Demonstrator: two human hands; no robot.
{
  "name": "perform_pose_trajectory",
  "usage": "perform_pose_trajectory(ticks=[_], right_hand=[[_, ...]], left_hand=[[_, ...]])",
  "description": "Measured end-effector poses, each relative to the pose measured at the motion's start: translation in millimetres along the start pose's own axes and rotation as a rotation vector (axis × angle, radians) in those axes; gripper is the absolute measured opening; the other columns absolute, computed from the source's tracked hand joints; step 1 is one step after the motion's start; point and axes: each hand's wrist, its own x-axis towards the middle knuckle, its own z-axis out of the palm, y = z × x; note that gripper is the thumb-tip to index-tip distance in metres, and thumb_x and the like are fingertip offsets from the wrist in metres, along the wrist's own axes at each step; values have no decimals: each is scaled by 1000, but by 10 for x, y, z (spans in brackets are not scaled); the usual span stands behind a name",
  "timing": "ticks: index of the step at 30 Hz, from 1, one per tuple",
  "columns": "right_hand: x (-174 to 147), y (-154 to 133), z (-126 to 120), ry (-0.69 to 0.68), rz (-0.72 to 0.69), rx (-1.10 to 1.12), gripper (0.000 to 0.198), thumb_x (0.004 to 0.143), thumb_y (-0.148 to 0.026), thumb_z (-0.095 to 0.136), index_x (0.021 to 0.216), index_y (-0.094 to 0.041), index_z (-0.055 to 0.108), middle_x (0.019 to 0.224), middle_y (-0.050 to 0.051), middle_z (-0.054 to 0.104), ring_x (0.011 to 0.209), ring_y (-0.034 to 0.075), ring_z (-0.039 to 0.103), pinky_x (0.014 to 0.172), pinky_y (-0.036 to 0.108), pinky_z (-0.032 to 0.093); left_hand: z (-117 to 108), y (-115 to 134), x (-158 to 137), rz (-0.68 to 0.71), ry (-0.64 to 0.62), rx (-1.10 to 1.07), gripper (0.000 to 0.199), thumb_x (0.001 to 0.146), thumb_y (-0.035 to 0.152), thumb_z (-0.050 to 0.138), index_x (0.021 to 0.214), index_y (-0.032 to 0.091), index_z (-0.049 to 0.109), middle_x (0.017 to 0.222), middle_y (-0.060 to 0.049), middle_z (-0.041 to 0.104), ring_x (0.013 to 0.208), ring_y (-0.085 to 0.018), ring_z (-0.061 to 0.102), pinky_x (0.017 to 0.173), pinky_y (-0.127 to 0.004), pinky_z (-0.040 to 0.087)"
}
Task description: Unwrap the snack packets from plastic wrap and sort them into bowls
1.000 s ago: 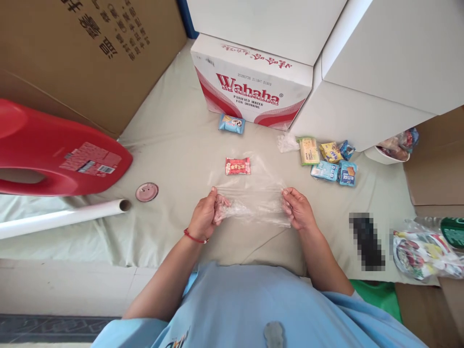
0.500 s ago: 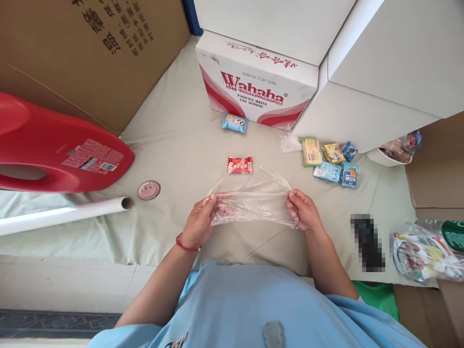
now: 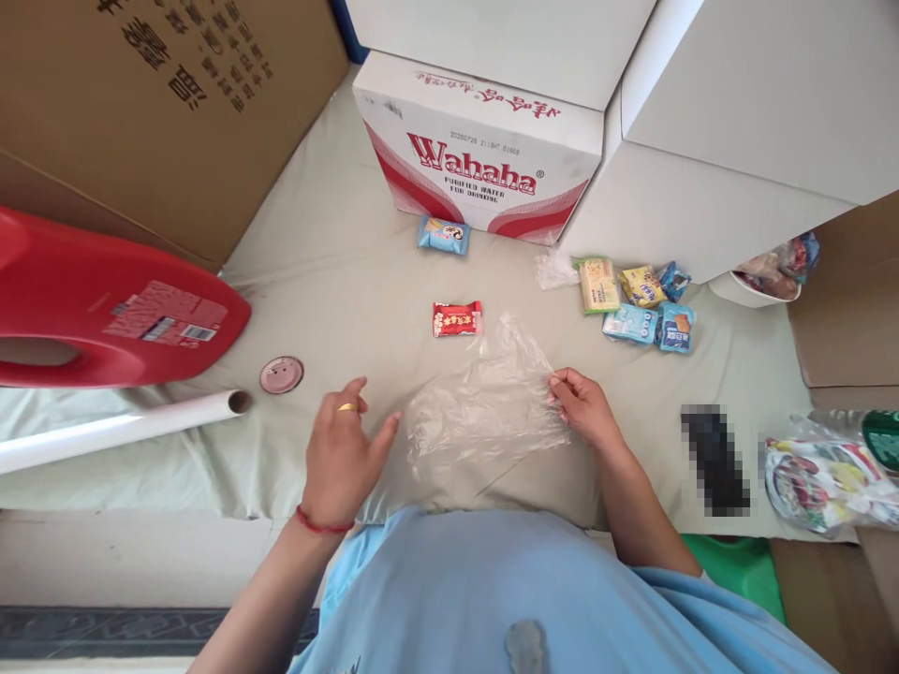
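A clear plastic bag [image 3: 484,402] lies loosely on the pale cloth in front of me. My right hand [image 3: 582,404] pinches its right edge between thumb and fingers. My left hand [image 3: 347,454] hovers left of the bag, fingers apart and nothing in them; a ring and a red bracelet show on it. Just beyond the bag rests a small red snack packet [image 3: 457,319]. Farther back, a light-blue snack packet [image 3: 444,235] lies against the front of the Wahaha water carton [image 3: 484,154].
Several snack packets [image 3: 636,323] are grouped at the right, near a white bowl [image 3: 755,290]. On the left are a round pink badge [image 3: 282,374], a white tube [image 3: 126,429] and a big red jug [image 3: 140,309]. A pixelated dark object [image 3: 716,459] lies front right.
My left hand has let go of the bag and moved left, its fingers opening. The bag, stretched between both hands before, now sags onto the cloth, held only by my right hand.
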Motion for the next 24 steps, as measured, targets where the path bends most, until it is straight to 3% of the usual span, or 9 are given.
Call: perform_pose_trajectory(ticks=[2,3,5,7,10,12,16,20,24], right_hand=[[11,-1,0,-6,-32,-36,27,87,-51,68,83,-24,66,65,-4,63,43,9,42,42,24,31],[15,-6,2,-11,-46,-54,27,88,-50,67,84,-24,66,66,-4,64,44,9,42,43,24,32],[15,-20,8,-20,-71,-79,28,88,-51,67,84,-23,66,66,-3,64,46,10,42,44,24,32],[2,-32,9,-21,-92,-91,29,87,-51,67,84,-23,66,66,-3,64,47,10,42,45,25,32],[-42,-28,-18,-8,-102,-98,29,87,-52,68,85,-23,67,67,-3,63,47,10,42,45,25,33],[-77,-3,-59,6,-98,-96,30,86,-53,68,86,-23,68,67,-3,63,46,11,43,46,25,33],[-112,93,-150,39,-104,-112,31,87,-54,67,86,-23,69,66,-2,63,47,11,43,47,25,34],[-78,164,-171,30,-112,-152,32,88,-55,67,86,-23,71,68,-2,64,50,12,43,48,25,34],[-13,143,-156,14,-174,-212,32,90,-54,65,89,-23,72,69,-1,65,55,14,49,53,25,36]], left_hand=[[34,74,-60,197,180,62,37,88,43,68,118,21,71,108,-15,70,106,-32,65,100,-50,49],[72,133,-89,309,156,49,27,90,37,67,114,25,73,107,-14,71,108,-31,65,103,-50,47],[181,276,-122,539,-69,-5,13,94,30,65,102,32,76,104,-8,75,108,-27,68,103,-47,47],[309,422,-107,723,-322,-30,19,98,26,60,101,36,77,110,-4,79,114,-24,69,107,-44,46],[454,544,-12,840,-390,28,31,101,20,51,114,34,75,133,-5,74,134,-25,62,122,-53,33],[487,526,46,812,-319,77,35,100,21,50,126,30,71,141,-10,69,134,-27,62,123,-59,29],[421,353,30,586,-242,141,50,104,43,47,147,20,56,137,-17,71,107,-27,74,101,-47,50],[312,245,-74,391,-373,237,50,106,49,33,129,23,70,140,-12,69,100,-27,74,79,-38,56],[262,242,-62,360,-363,394,43,102,46,43,116,22,76,147,-14,62,105,-31,69,78,-41,58]])
